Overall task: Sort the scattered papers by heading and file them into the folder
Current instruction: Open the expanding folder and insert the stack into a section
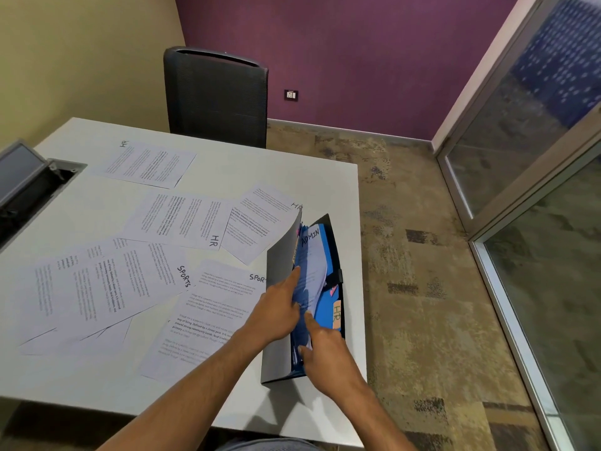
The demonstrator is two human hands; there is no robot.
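Note:
A black expanding folder point(279, 320) with blue dividers stands open at the table's right edge. A sheet headed ADMIN point(313, 255) sits partly inside it, curling upward. My left hand point(279, 310) holds the grey front flap back, index finger stretched along a divider. My right hand point(322, 349) presses its fingers into the blue pockets below the sheet. An orange tab marked HR point(337, 314) sticks out on the folder's right side. Loose sheets headed SPORTS point(214, 307) and HR point(182, 219) lie spread over the white table point(227, 164).
A black office chair point(216, 96) stands at the table's far side. An open cable box point(29, 183) is set into the table at the left. Patterned carpet and a glass partition point(536, 157) lie to the right. Another HR sheet point(149, 162) lies near the far edge.

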